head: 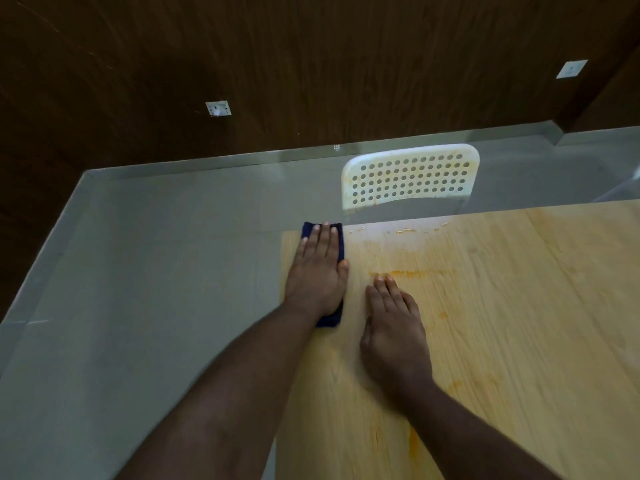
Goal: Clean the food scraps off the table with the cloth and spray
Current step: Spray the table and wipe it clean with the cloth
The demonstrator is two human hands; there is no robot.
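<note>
A light wooden table (pixel 502 323) fills the right half of the view. My left hand (pixel 317 271) lies flat, fingers together, pressing a dark blue cloth (pixel 341 239) onto the table's far left corner. My right hand (pixel 394 323) rests flat on the wood just right of it, holding nothing. Orange smears (pixel 412 272) streak the wood ahead of my right fingertips. Small pale food scraps (pixel 405 231) lie along the far edge. More faint orange stains (pixel 414 439) show near my right forearm. No spray bottle is in view.
A white perforated chair (pixel 410 176), stained orange, stands behind the table's far edge. Grey tiled floor (pixel 156 289) lies to the left. A dark wood wall (pixel 311 64) with two white sockets (pixel 218 108) rises behind.
</note>
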